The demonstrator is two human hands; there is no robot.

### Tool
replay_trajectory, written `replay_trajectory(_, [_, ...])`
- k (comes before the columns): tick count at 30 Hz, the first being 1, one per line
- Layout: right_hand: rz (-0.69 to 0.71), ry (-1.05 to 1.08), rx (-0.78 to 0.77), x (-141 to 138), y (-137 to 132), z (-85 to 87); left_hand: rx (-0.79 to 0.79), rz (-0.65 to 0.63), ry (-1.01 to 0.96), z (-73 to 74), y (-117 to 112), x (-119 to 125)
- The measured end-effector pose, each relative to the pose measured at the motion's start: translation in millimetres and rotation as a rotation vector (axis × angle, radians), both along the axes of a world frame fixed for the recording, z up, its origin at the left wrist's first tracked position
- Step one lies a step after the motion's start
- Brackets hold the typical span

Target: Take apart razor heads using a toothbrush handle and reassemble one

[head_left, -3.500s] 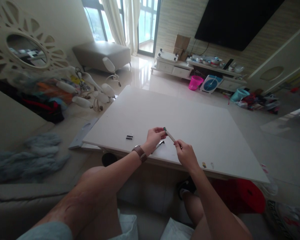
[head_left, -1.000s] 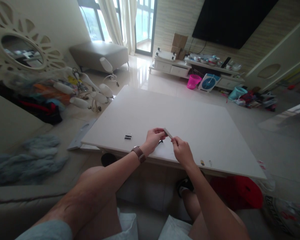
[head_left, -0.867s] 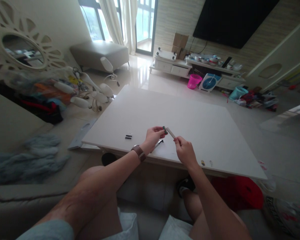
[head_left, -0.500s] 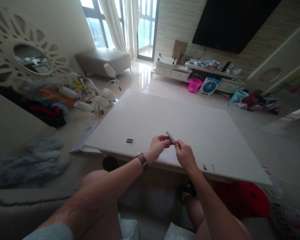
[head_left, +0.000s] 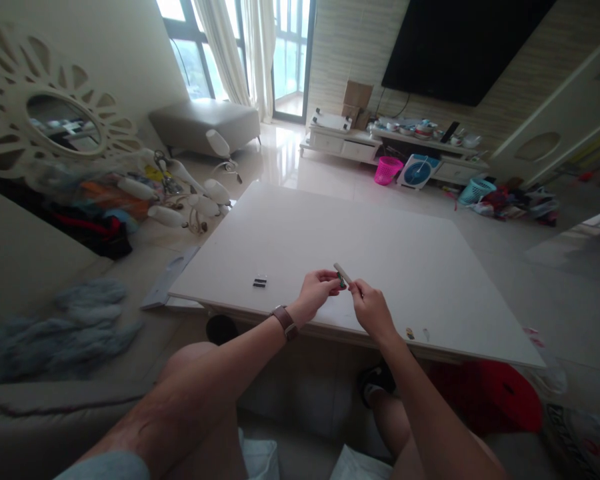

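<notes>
Over the near side of the white table (head_left: 370,233), my left hand (head_left: 316,292) pinches a small green piece (head_left: 341,281), too small to name surely. My right hand (head_left: 371,310) is closed round the near end of a flat grey stick-like tool (head_left: 341,271). The tool's free end points away from me and lies close by the green piece; I cannot tell whether they touch. Two dark strips (head_left: 259,283) lie on the table left of my hands. Right of my right wrist, near the edge, are a small yellow-and-black piece (head_left: 410,333) and a small pale piece (head_left: 426,334).
A lamp with white shades (head_left: 205,203) stands beyond the table's left corner. Past the table are a pink basket (head_left: 387,171), a fan (head_left: 419,171) and a low cabinet (head_left: 357,150). A red stool-like object (head_left: 500,397) sits below the right edge.
The tool has tilted slightly away from the green piece, and more of the green shows between my left fingers. Both hands stay in nearly the same place.
</notes>
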State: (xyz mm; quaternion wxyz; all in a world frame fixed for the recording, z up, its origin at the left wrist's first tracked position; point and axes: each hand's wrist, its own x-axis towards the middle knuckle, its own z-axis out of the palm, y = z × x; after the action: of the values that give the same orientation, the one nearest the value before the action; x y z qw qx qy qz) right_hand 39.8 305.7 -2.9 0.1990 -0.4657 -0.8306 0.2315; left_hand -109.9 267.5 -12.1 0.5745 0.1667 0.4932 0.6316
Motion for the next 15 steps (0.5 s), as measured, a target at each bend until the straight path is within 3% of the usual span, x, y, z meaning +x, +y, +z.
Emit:
replay_trajectory(5, [-0.036, 0.039, 0.021, 1.4, 2.8, 4.1, -0.006, 0.077, -0.029, 3.6, 6.0, -8.2])
replay_trajectory(9, [0.013, -0.002, -0.007, 3.1, -4.2, 2.1, -0.019, 0.16, -0.016, 7.4, 10.1, -22.9])
replay_trajectory(15, [0.005, -0.006, -0.005, -3.8, -4.1, -1.5, -0.02, 0.051, -0.017, 2.2, 1.9, -7.8])
